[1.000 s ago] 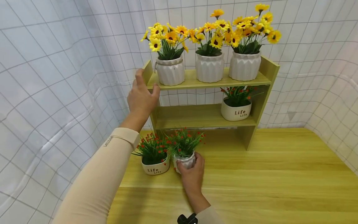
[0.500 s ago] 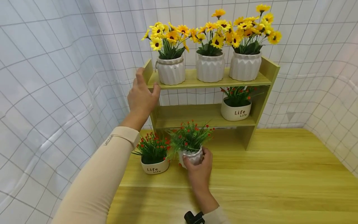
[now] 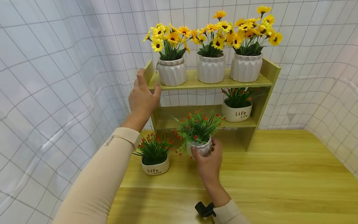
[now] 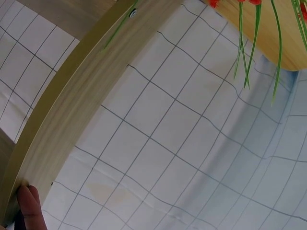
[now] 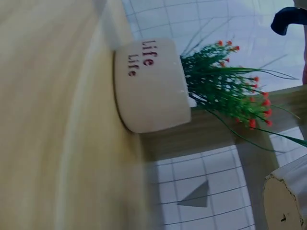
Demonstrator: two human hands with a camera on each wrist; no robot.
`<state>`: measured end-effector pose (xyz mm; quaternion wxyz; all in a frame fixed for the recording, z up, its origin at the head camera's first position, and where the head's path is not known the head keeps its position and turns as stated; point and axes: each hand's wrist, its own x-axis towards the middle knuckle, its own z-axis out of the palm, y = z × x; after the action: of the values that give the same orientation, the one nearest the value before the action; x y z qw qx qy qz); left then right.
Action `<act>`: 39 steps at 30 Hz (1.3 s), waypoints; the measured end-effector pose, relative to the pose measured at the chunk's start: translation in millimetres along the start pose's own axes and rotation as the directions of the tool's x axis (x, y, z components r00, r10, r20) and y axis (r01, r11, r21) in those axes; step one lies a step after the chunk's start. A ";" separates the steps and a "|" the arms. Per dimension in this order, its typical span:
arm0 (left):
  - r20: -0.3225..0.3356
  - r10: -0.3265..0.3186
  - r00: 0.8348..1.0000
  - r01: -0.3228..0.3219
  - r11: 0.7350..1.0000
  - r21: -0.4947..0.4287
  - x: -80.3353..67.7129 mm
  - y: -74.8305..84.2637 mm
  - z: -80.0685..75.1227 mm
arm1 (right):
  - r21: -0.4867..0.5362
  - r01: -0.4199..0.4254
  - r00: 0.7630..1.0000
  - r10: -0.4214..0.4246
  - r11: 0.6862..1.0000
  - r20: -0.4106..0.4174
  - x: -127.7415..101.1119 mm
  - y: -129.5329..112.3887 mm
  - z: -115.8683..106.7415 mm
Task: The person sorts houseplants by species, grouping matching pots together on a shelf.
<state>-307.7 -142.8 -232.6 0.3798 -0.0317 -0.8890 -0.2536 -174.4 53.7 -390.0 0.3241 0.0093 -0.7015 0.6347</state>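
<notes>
My left hand [image 3: 142, 98] grips the upper left side of a small wooden shelf [image 3: 190, 119], thumb in front; in the left wrist view a finger [image 4: 31, 206] lies against the side panel [image 4: 72, 100]. In front of the shelf, my right hand [image 3: 209, 161] holds a white ribbed flowerpot [image 3: 203, 148] with a grassy, red-flowered plant [image 3: 199, 126], slightly tilted. The right wrist view shows the raised underside of this flowerpot [image 5: 283, 201]. To its left, an oval "Life" planter [image 3: 155, 166] with red flowers stands on the table.
Several pots are on the shelf: white ribbed ones [image 3: 211, 70] with yellow flowers line the top board, and another "Life" planter [image 3: 237, 112] sits at the middle board's right. The wooden table [image 3: 279, 177] extends right. A gridded white curtain [image 3: 56, 77] hangs behind and beside.
The right hand has lifted the white flowerpot and carried it right and toward the shelf, away from the "Life" planter on the table. The left hand keeps its place on the shelf.
</notes>
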 end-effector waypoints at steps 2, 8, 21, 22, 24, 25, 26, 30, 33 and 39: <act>-0.007 0.006 1.000 -0.006 1.000 -0.002 0.6 0.2 0.2 | -0.009 0.014 1.000 -0.014 1.000 -0.006 5.9 -5.1 -3.3; 0.000 0.008 1.000 -0.008 1.000 0.000 2.1 1.8 0.3 | 0.034 0.027 0.999 -0.026 0.999 -0.029 26.0 -12.2 -9.0; 0.003 0.005 1.000 -0.005 1.000 0.006 0.5 1.2 0.2 | 0.068 0.018 0.993 -0.010 0.998 -0.118 72.9 23.4 5.7; 0.003 0.004 1.000 -0.004 1.000 0.007 0.3 0.9 0.4 | 0.080 0.011 0.992 -0.001 0.997 -0.122 74.5 24.1 7.0; 0.002 0.003 1.000 -0.003 1.000 0.010 -0.1 0.3 0.5 | 0.096 0.003 0.991 0.010 0.995 -0.132 76.9 25.6 9.8; -0.001 0.003 1.000 -0.003 1.000 0.011 -0.2 0.1 0.6 | 0.099 0.004 0.991 0.010 0.995 -0.136 77.9 26.4 11.1; -0.004 0.005 1.000 -0.005 1.000 0.011 -0.3 -0.2 0.7 | 0.106 0.005 0.991 0.010 0.994 -0.136 78.9 27.3 12.4; -0.014 0.014 1.000 -0.014 1.000 0.013 -0.5 -0.8 0.8 | 0.115 0.022 0.991 -0.006 0.993 -0.137 82.6 29.7 17.9; -0.016 0.015 1.000 -0.015 1.000 0.012 -0.5 -0.4 0.9 | 0.104 0.031 0.988 -0.015 0.994 -0.152 85.5 31.0 21.3; -0.009 0.007 1.000 -0.007 1.000 0.018 -0.7 0.5 0.7 | 0.074 0.039 0.984 -0.025 0.997 -0.177 89.8 33.8 28.6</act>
<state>-307.6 -141.9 -233.3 0.3850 -0.0301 -0.8894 -0.2446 -272.4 70.4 -377.5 0.3944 -0.0232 -0.6449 0.6543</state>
